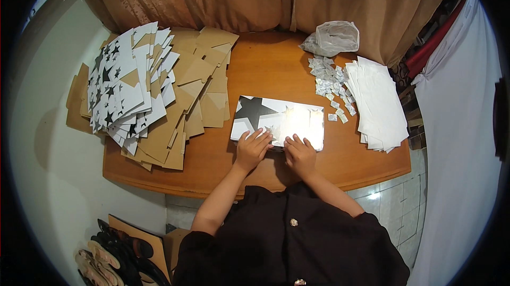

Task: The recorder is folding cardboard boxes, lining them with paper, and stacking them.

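Brown flat cardboard point(183, 126) and white sheets point(378, 104) flank a glossy white star-printed box point(284, 118) beneath left hand point(251, 152) and right hand point(301, 157), fingers slightly parted.

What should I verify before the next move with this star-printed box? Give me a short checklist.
1. Box rests on the table: ok.
2. Left hand and right hand both at the box's near side: ok.
3. White sheets apart from the box: ok.
4. Small packets gathered together: not ok, some lie scattered toward the box.
5. Cardboard pile neatly squared: not ok, pieces fan out unevenly.
6. Box contents: cannot tell, its top hides the inside.
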Tool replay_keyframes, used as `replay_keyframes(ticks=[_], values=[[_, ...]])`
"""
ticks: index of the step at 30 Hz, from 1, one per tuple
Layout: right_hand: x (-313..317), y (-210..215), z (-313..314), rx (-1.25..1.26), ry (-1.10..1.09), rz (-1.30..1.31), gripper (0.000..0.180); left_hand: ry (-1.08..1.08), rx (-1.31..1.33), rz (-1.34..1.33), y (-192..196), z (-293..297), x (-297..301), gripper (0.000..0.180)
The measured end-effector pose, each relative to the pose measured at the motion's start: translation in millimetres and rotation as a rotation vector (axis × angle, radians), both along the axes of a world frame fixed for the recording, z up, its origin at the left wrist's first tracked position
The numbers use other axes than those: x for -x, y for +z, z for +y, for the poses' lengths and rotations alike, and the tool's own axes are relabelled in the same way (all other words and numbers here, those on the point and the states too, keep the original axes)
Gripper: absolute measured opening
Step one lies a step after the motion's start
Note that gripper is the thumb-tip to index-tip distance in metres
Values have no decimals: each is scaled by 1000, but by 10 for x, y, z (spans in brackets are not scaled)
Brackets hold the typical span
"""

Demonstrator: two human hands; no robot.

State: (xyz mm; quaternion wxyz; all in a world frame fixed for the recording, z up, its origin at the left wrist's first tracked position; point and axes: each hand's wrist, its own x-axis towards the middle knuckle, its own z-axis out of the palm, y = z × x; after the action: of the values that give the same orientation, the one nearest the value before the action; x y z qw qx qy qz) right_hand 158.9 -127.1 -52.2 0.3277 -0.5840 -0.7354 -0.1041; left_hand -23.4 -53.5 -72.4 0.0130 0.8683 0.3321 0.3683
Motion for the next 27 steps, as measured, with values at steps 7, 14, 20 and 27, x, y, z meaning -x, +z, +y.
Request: replay_keyframes(ticks=[7,14,20,27], values=[[-55,128,65,20,99,58,14,-15,-105,-17,-39,19,-1,25],[-17,-1,124,-55,86,88,11,-17,-18,-75,98,-8,-68,27],[-501,304,332,197,56,524,25,107,10,-79,157,-166,-109,32],[-1023,285,628,352,-121,566,56,430,129,-505,-153,-697,-144,32]])
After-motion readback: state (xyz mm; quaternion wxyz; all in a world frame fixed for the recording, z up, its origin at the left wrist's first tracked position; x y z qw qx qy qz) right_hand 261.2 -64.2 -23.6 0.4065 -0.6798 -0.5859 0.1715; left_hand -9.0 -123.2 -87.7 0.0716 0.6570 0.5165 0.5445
